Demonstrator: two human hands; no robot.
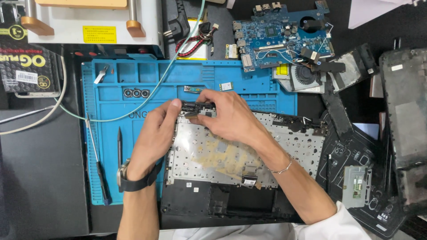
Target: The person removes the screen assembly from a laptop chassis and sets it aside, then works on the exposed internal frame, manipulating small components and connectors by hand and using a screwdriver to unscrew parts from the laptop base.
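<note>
An opened laptop base (249, 151), black with a silvery keyboard backplate, lies on a blue work mat (133, 89). My left hand (155, 133), with a dark wristwatch, rests on the base's upper left corner, thumb against a small black part (202, 109). My right hand (227, 118), with a thin bracelet on the wrist, grips that same small part from the right with its fingertips. Both hands meet at the base's top edge. The part is mostly covered by my fingers.
A blue circuit board (280, 35) and a fan (304, 75) lie at the back right. Black laptop panels (404, 124) lie on the right. A screwdriver (98, 160) and a black pick (119, 144) rest on the mat's left. A white machine (93, 22) stands at the back left.
</note>
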